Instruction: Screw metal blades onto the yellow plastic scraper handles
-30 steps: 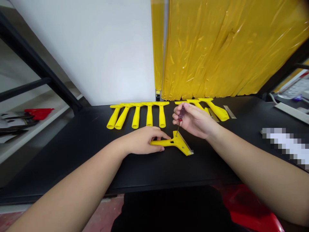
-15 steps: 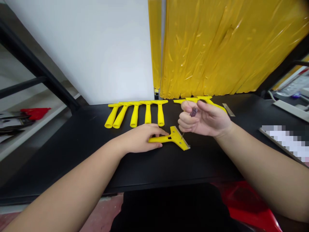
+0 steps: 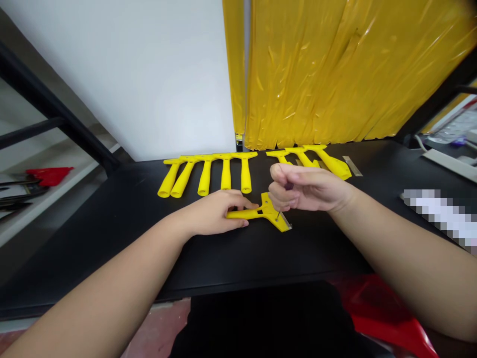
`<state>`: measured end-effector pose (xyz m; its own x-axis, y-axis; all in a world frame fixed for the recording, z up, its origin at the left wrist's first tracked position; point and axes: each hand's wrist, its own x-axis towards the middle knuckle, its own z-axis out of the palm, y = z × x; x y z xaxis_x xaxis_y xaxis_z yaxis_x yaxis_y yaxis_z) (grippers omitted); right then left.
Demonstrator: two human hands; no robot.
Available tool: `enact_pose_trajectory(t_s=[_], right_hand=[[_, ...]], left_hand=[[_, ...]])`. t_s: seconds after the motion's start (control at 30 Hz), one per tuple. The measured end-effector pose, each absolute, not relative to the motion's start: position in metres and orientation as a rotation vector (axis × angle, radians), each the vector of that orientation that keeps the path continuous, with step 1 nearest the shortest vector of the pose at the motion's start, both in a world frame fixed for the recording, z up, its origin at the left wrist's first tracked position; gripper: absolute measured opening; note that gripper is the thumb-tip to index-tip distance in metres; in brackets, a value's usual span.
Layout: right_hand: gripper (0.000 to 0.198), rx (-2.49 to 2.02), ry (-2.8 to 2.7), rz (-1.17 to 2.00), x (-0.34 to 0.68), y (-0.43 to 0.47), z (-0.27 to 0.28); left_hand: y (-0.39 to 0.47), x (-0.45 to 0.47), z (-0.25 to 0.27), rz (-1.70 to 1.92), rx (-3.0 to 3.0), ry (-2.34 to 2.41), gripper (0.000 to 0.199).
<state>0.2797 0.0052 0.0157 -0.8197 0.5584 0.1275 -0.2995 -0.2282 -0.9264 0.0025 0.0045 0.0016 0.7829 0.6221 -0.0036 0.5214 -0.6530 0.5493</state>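
Observation:
My left hand (image 3: 223, 213) grips the handle of a yellow scraper (image 3: 268, 213) that lies flat on the black table, its wide head toward the right. A metal blade edge shows along that head, with screws in its face. My right hand (image 3: 298, 188) is closed round a screwdriver (image 3: 279, 215); most of the handle is hidden in the fist. The thin shaft points down, and its tip meets the head at the screw nearer me.
Several yellow scraper handles (image 3: 204, 178) stand in a row at the back of the black table (image 3: 149, 238). More yellow scraper parts (image 3: 331, 161) and a loose metal blade (image 3: 352, 166) lie behind my right hand. A white board and yellow plastic sheeting (image 3: 316, 74) rise behind.
My right hand has turned on the screwdriver, and its fingers now cover the handle's end. The tip stays at the scraper head. My left hand keeps its hold.

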Motion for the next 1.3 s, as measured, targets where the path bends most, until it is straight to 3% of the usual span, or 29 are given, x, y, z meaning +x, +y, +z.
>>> enact_pose_trajectory(t_s=[0.2,0.37,0.97,1.3], right_hand=[[0.029,-0.192,-1.701,1.737,0.283,0.013,0.01],[0.022,-0.262,-1.786,1.638,0.288,0.016,0.014],[0.025,-0.308,-1.569,1.733,0.287,0.025,0.005],[0.025,-0.192,-1.726,1.823,0.281,0.015,0.009]], left_hand=[[0.005,0.002,0.001,0.26,2.428,0.834,0.038],[0.006,0.003,0.001,0.255,2.436,0.818,0.04],[0.01,0.001,-0.002,0.204,2.412,0.835,0.046],[0.008,0.002,0.001,0.21,2.391,0.844,0.041]])
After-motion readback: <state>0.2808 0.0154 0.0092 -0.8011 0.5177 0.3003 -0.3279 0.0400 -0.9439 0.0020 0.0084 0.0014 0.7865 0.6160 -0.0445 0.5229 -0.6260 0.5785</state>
